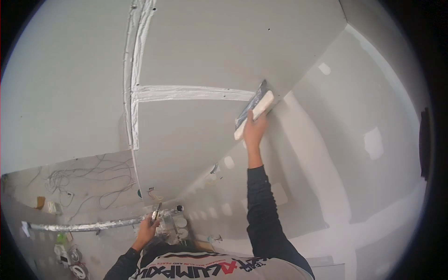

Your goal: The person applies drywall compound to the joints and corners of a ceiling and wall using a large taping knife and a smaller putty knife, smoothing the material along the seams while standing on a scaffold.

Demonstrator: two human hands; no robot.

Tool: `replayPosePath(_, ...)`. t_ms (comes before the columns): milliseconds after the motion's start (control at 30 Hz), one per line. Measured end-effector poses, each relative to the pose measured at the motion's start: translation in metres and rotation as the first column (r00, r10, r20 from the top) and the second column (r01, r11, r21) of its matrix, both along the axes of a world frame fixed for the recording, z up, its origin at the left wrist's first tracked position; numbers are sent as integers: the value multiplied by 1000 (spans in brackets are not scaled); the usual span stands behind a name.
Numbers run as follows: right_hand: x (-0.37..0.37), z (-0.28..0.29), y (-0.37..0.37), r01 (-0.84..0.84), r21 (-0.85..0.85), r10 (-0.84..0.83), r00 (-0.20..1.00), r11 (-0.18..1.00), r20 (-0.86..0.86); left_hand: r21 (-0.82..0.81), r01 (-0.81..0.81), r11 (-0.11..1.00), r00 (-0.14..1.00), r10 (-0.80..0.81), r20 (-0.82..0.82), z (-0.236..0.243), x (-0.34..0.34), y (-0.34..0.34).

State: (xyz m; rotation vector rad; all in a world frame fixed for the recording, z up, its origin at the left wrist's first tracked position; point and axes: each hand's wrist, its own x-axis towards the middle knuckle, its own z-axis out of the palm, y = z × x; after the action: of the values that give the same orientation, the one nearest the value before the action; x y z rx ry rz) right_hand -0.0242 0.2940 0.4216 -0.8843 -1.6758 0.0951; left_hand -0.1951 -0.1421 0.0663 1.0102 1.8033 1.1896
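Observation:
My right hand (255, 131) reaches up and grips the pale handle of a wide plastering trowel (248, 112). Its long grey blade is close to the grey ceiling board (200, 51), at the right end of a white band of joint compound (186, 93). Whether the blade's edge touches the board I cannot tell. Lower down, my left hand (145, 230) is closed around a small tool with a narrow metal blade (157, 211); its exact kind is unclear. A second band of compound (141, 42) runs lengthwise along another ceiling joint.
On the right stands a wall (303, 196) with smoothed white patches and strips. A long silvery pipe or bar (88, 227) crosses the lower left. Tangled cables (65, 179) lie beyond it on the floor. White buckets (182, 226) stand near my left hand.

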Motion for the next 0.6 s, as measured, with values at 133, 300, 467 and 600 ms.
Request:
replayPosePath(133, -63, -6, -58, -111, 3, 111, 991, 994, -78, -30, -46, 999, 998, 47, 41, 38, 5, -14)
replayPosePath(300, -143, -17, -137, -72, -56, 74, 996, 996, 38, 3, -159, 987, 986, 158, 54, 20, 21, -33)
replayPosePath(467, -188, -13, -212, -424, -42, 426, 894, 905, 138, 5, -94, 996, 991, 93, 100, 19, 27, -29)
replayPosePath(600, -125, -16, -142, -244, 167, 237, 970, 955, 57, 48, -173, 984, 979, 177, -100, 23, 15, -60)
